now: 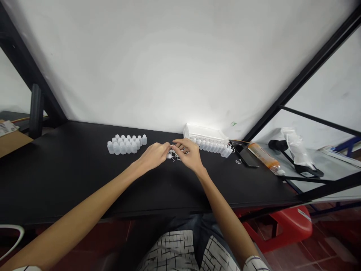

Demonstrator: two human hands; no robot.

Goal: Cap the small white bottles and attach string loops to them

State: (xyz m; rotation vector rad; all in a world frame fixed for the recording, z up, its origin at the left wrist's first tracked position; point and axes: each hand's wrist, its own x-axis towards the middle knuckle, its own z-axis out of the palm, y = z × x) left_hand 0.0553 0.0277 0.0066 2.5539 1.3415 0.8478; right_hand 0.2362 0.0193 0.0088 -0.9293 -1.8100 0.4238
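Note:
My left hand [156,155] is closed, its fingertips pressed together over a small whitish thing that the fingers mostly hide. Close against it is my right hand [191,153], with thumb and fingers curled inward, pinching at the same spot. What the right fingertips hold is too small to make out. Below and between both hands lies a loose heap of small white looped pieces [174,153] on the black table [166,188]. Several small translucent white bottles [123,147] stand upright in rows to the left of my left hand.
Right of my hands, a row of small white bottles [213,146] with white loops leans against a white stack [207,131]. Beyond lie one loose loop [238,162], a dark phone-like slab [248,156] and an orange-labelled clear packet [263,157]. A cardboard box [12,141] sits far left.

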